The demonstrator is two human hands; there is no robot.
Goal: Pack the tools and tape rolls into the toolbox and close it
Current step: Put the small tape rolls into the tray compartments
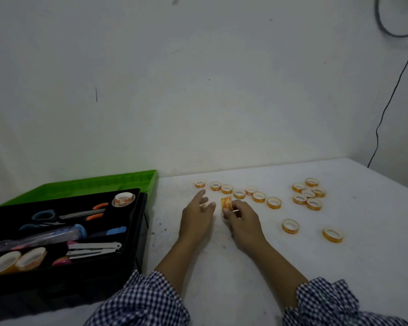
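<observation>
Head view shows the job partly done: the toolbox [140, 231], lower left of the frame, stands open with its green lid [92, 184] back. Its tray already holds scissors [64, 216], a stapler [92, 249] and a few rolls. Many loose tape rolls [258, 196] lie scattered over the centre and right of the white table [222, 278]. The right hand [242, 220] pinches a small stack of rolls [226, 203] at frame centre. The left hand [197, 215] rests beside it, fingers relaxed, holding nothing. Behind stands a white wall [198, 90], with a black cable [386, 107] at upper right.

Fifteen small orange tape rolls [274, 203] lie loose on the white bench [339, 267]. Two pairs of steel scissors [44, 216] are in the one black plastic toolbox [137, 231].
</observation>
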